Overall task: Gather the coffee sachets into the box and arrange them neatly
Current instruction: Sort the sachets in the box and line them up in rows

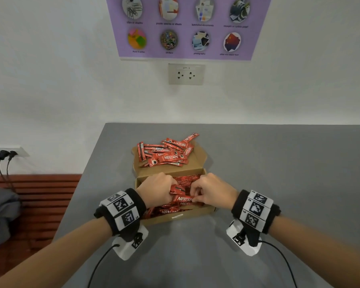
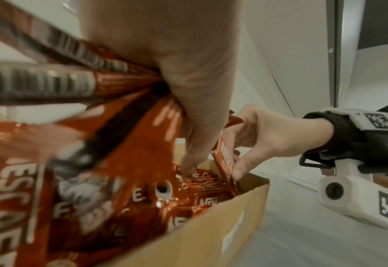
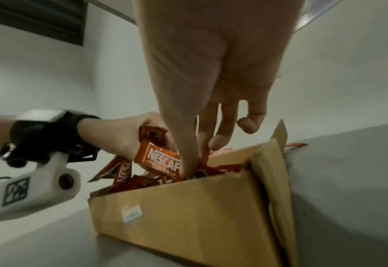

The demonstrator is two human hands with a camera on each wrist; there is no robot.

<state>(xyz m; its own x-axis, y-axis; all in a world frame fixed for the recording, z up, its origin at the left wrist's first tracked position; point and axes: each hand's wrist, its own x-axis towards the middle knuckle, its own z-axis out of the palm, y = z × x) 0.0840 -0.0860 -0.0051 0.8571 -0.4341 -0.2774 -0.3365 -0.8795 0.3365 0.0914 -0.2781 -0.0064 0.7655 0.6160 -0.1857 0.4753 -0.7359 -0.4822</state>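
A brown cardboard box (image 1: 181, 218) stands open on the grey table, with red Nescafe coffee sachets (image 1: 187, 180) packed inside. My left hand (image 1: 157, 189) is over the box's left half and grips a bunch of sachets (image 2: 110, 144). My right hand (image 1: 211, 191) is over the right half; its thumb and fingers pinch one sachet (image 1: 184, 198) at its end, down among the packed ones (image 3: 163, 162). A loose heap of sachets (image 1: 166, 151) lies on the box's opened lid (image 1: 195, 163) behind.
The table's left edge (image 1: 79, 183) runs close to the box, with a red slatted bench (image 1: 35, 196) and grey cloth below. A wall with a socket (image 1: 186, 74) and poster rises behind the table. Bare grey tabletop (image 1: 289, 167) lies right of the box.
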